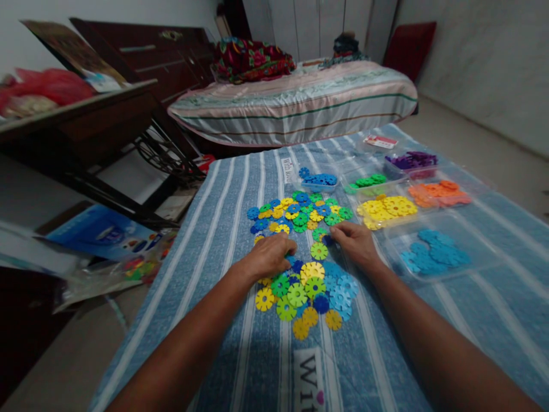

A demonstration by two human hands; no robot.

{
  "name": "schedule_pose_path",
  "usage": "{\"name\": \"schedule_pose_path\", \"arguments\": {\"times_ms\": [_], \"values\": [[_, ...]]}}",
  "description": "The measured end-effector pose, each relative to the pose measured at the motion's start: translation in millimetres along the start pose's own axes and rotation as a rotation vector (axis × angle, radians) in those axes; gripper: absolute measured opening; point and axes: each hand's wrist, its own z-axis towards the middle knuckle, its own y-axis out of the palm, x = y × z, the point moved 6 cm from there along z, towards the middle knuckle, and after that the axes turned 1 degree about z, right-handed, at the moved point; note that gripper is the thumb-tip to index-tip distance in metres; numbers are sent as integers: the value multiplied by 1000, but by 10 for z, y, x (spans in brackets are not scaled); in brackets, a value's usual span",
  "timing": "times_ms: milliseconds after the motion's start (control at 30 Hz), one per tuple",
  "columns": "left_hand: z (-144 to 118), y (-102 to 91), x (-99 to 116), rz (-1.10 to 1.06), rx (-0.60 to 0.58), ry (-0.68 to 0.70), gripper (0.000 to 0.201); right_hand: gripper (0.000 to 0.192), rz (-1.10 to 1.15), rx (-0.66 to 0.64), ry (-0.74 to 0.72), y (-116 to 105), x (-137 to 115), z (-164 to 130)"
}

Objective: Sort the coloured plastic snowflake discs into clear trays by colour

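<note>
A pile of flat plastic snowflake discs (300, 214) in blue, green and yellow lies on a blue striped cloth (240, 189). A second cluster of discs (306, 292) lies nearer to me. My left hand (270, 254) rests palm down on discs at the gap between the two clusters, fingers curled. My right hand (354, 240) lies just to the right, its fingertips pinching a dark blue disc (328, 240) beside a green disc (318, 250).
Clear trays on the right hold sorted discs: light blue (433, 254), yellow (386, 207), orange (437, 193), green (366, 182), purple (412, 160), dark blue (319, 179). A bed (295, 103) stands behind. A dark table (72, 126) and bags (103, 237) are at left.
</note>
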Motion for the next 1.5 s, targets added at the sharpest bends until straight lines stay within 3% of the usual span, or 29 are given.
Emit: {"name": "schedule_pose_path", "arguments": {"times_ms": [300,600,733,900,1000,1067,1167,1333,1400,1500], "values": [[102,-15,-87,-184,14,55,9,30,-11,15,-6,-1,-7,13],[165,-117,-112,-843,143,5,20,30,-21,21,-25,3,4,14],[303,-298,212,-1000,192,14,18,31,-25,10,-24,3,-5,12],[493,-710,1003,-1255,199,257,9,22,-48,50,-86,-83,36,66],[470,-930,1193,-1286,209,350,7,22,-64,61,-92,-102,48,71],[389,-1001,1053,-1208,260,314,4,26,-47,36,-63,-69,38,46],[201,-933,528,-1035,353,144,6,32,-14,5,-13,-11,10,6],[-155,-383,-442,-711,341,-207,11,32,23,7,32,-2,15,3],[-272,-135,-674,-615,309,-287,12,32,21,2,35,-10,20,5],[-385,138,-817,-572,269,-335,15,33,19,-5,40,-19,12,-4]]}}
